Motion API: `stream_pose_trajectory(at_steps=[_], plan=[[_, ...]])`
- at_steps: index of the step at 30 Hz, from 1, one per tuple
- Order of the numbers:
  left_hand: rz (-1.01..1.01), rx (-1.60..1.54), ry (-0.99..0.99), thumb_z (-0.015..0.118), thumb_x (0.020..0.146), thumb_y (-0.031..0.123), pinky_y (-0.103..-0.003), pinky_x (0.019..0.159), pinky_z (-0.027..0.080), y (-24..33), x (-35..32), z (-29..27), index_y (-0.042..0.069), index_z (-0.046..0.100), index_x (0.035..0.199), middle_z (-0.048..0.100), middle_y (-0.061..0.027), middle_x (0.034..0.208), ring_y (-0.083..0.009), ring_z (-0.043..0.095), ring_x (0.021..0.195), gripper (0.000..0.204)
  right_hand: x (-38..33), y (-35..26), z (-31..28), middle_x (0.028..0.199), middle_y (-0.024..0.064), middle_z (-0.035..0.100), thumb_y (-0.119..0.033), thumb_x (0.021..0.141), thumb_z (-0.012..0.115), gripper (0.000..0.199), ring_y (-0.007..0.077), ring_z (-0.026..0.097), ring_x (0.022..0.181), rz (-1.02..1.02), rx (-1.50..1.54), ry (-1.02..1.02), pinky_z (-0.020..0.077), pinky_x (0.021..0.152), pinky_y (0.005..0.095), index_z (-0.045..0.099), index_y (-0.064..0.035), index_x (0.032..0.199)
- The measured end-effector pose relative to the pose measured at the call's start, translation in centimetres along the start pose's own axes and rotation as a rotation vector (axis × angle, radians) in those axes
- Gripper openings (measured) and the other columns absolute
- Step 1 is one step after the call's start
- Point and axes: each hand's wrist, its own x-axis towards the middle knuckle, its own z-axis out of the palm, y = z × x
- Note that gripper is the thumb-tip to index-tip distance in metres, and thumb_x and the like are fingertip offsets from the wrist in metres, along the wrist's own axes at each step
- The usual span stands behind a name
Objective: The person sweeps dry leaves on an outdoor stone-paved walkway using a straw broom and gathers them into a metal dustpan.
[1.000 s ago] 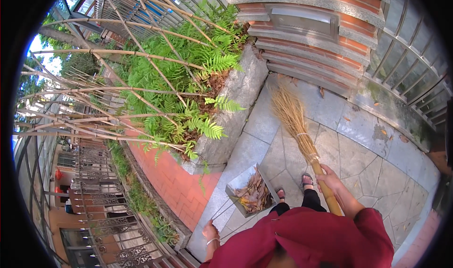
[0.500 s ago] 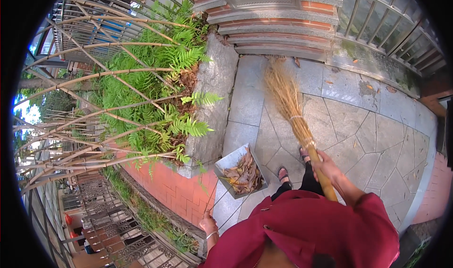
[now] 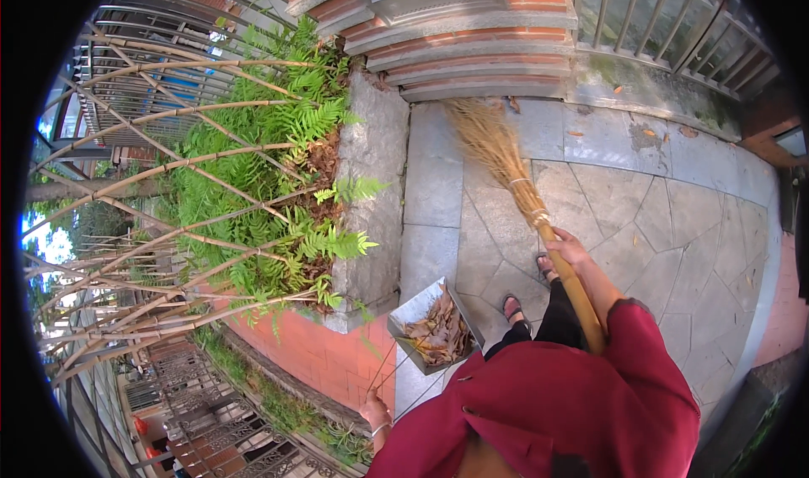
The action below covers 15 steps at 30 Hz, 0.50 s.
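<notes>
Right hand (image 3: 566, 248) clenched around a straw broom (image 3: 506, 170) reaching far across grey stone paving (image 3: 674, 217), left hand (image 3: 374, 411) grasping the thin handle of a near-left metal dustpan (image 3: 434, 331) holding brown leaves (image 3: 438, 336).

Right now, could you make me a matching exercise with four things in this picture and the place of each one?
Things:
1. straw broom with wooden handle
2. grey metal dustpan of dry brown leaves
3. green ferns
4. red brick steps

Places:
A. in the raised stone planter
B. at the top, beyond the paving
C. held by the right hand
D. held by the left hand, on a thin handle

Pairs: 1-C, 2-D, 3-A, 4-B
</notes>
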Motion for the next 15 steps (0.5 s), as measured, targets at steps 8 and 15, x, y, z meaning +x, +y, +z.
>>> stream_pose_trajectory(at_steps=[8, 15], plan=[[0.017, 0.014, -0.078, 0.059, 0.069, 0.018, -0.029, 0.032, 0.027, -1.4, 2.6, 1.1, 0.004, 0.041, 0.048, 0.036, -0.004, 0.04, -0.0147, 0.034, 0.031, 0.031, -16.2, 4.4, -7.9, 0.061, 0.0103, 0.048, -0.008, 0.074, 0.052, 0.063, 0.0202, 0.047, 0.041, -0.047, 0.163, 0.218, 0.0404, 0.033, 0.0326, 0.022, -0.0161, 0.129], [0.018, 0.041, -0.21, 0.059, 0.07, 0.022, -0.03, 0.035, 0.027, -2.9, 4.4, 3.4, 0.005, 0.044, 0.051, 0.037, -0.0029, 0.043, -0.0149, 0.035, 0.036, 0.03, -28.6, 5.6, -2.7, 0.058, 0.0074, 0.047, -0.004, 0.073, 0.052, 0.066, 0.0189, 0.048, 0.041, -0.062, 0.05, 0.3, 0.041, 0.035, 0.0319, 0.019, -0.0148, 0.129]])
